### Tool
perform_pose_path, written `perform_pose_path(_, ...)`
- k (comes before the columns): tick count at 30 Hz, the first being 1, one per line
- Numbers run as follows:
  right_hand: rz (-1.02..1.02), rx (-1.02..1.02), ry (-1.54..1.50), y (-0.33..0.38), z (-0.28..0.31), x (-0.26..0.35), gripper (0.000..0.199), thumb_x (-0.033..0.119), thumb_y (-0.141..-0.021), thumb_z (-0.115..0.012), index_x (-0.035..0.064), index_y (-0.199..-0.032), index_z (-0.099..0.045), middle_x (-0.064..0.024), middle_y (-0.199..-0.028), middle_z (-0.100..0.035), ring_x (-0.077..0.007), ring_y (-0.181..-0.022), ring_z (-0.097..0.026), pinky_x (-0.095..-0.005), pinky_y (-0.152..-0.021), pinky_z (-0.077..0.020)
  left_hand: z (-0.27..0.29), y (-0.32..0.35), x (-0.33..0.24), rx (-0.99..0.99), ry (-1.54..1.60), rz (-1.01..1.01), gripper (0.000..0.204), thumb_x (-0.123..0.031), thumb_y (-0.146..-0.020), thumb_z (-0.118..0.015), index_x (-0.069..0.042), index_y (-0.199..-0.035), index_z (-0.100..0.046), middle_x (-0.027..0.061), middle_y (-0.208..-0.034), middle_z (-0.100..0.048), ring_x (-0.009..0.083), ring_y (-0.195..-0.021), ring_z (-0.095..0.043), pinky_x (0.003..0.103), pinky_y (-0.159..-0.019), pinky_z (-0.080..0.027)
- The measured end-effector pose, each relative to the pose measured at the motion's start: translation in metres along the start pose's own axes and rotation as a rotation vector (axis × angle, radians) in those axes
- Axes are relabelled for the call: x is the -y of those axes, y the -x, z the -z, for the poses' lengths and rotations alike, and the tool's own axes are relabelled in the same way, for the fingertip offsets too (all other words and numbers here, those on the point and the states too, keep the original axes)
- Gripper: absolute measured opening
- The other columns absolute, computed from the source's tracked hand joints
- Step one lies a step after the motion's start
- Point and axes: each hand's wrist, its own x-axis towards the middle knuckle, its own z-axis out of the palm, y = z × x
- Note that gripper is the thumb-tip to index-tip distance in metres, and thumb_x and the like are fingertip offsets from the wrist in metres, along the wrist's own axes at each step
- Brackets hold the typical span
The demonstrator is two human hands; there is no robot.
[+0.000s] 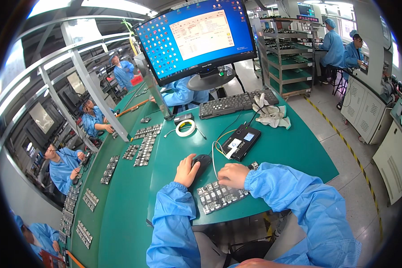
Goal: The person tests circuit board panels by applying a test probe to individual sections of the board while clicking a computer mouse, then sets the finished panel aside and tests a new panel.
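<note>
My left hand (186,169) is closed over a black computer mouse (203,163) on the green table. To its right, my right hand (235,175) bends its fingers down over a group of small circuit boards (216,200) laid close together in rows. A thin white cable (214,163) runs to these fingertips, which are pinched around it; its end is hidden there. The cable comes from a black box-shaped tester (243,142) with a small lit screen and a white label, lying just beyond the right hand.
Ahead stand a monitor (196,38), a black keyboard (230,105), white gloves (272,112) and a roll of white tape (186,128). More board groups (147,145) lie at left, beside a metal post (87,82). Co-workers in blue sit beyond. A shelf rack (288,58) stands far right.
</note>
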Motion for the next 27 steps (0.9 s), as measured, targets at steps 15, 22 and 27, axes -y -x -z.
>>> perform_pose_path(15, 0.010, -0.016, -0.019, 0.0001, 0.0005, 0.0006, 0.017, 0.024, -0.081, -0.065, 0.0089, -0.077, -0.060, -0.0051, -0.077, -0.063, -0.0274, -0.084, -0.059, -0.0406, -0.076, -0.0475, -0.0029, -0.0003, 0.0047, -0.026, -0.009, -0.033, 0.041, -0.028, -0.093, -0.051, -0.005, -0.127, -0.047, 0.0187, -0.113, -0.056, 0.0335, -0.106, -0.053, 0.040, -0.093, -0.041)
perform_pose_path(22, -0.012, 0.019, 0.018, -0.0002, 0.0019, 0.0016, 0.016, 0.025, -0.081, -0.065, 0.0105, -0.079, -0.061, -0.0027, -0.079, -0.063, -0.0249, -0.086, -0.059, -0.0385, -0.077, -0.0485, -0.0038, -0.0007, 0.0066, -0.016, 0.020, -0.018, 0.046, -0.036, -0.093, -0.050, -0.007, -0.128, -0.047, 0.0163, -0.115, -0.057, 0.0340, -0.107, -0.051, 0.044, -0.093, -0.038)
perform_pose_path(27, -0.007, 0.000, -0.001, -0.0001, 0.0001, 0.0006, 0.017, 0.025, -0.081, -0.065, 0.0098, -0.077, -0.060, -0.0037, -0.078, -0.063, -0.0263, -0.084, -0.059, -0.0396, -0.076, -0.0482, -0.0047, -0.0006, 0.0067, -0.021, 0.032, -0.025, 0.046, -0.036, -0.092, -0.050, -0.007, -0.128, -0.047, 0.0162, -0.115, -0.057, 0.0341, -0.107, -0.051, 0.044, -0.093, -0.038)
